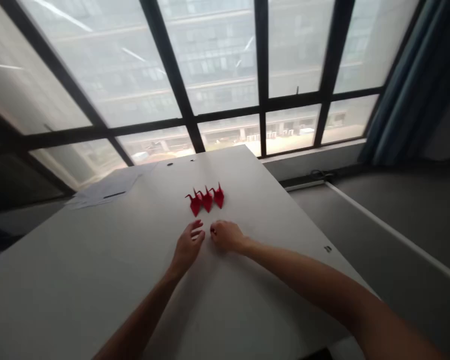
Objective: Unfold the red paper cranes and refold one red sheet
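Three red folded paper cranes stand in a row on the white table, a little beyond my hands. My left hand lies on the table just short of them, fingers stretched forward and slightly apart, holding nothing. My right hand rests beside it with its fingers curled under into a loose fist; nothing shows in it. Both hands nearly touch each other and stay a short way from the cranes.
White paper sheets lie at the table's far left corner. Large windows with a dark frame rise behind the table. A blue curtain hangs at the right, above grey floor beyond the table's right edge.
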The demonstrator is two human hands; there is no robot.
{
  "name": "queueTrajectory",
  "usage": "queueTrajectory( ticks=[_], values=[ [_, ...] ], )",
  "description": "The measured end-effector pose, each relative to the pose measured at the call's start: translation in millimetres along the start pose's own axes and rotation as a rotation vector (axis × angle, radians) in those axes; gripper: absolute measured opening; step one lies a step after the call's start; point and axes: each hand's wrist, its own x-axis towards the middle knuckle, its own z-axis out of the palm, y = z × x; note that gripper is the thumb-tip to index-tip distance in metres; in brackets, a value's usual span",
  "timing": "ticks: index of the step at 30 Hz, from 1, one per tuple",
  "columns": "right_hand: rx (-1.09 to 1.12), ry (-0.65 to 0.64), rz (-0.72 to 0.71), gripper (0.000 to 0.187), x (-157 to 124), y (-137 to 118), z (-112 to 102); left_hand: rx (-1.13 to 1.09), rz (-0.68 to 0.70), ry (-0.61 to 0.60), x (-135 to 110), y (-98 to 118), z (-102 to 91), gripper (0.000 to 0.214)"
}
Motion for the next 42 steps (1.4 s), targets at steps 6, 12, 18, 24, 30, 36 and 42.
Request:
queueTrajectory(
  ticks=[6, 12, 18, 24, 30, 36, 42],
  values=[
    [0.058, 0.081, 0.101, 0.025, 50.6, -8.9, 26.8, -0.011, -0.093, 0.316, 70.6, -29.8, -21.9, 0.039],
    [0.156, 0.200, 0.170, 0.024, 68.3, -12.9, 46.9, -0.039, -0.093, 0.352, 135.4, -60.7, -17.0, 0.030],
    [0.367, 0.241, 0.111, 0.021, 66.9, -2.6, 53.0, -0.145, -0.062, 0.293, 147.4, -68.0, -20.1, 0.015],
    [0.546, 0.266, 0.090, 0.020, 72.4, -0.8, 57.3, -0.250, -0.056, 0.254, 132.9, -72.3, -28.4, 0.049],
    [0.595, 0.256, 0.058, 0.019, 70.4, -0.3, 57.6, -0.318, -0.089, 0.181, 151.9, -68.0, -18.2, 0.026],
    [0.736, 0.303, 0.057, 0.022, 73.2, 1.6, 60.4, -0.477, -0.200, 0.239, 113.4, -56.8, -32.0, 0.039],
    [0.818, 0.386, -0.059, 0.053, 68.5, -4.4, 56.1, -0.665, -0.340, 0.149, 45.4, -34.4, -35.4, 0.050]
  ],
)
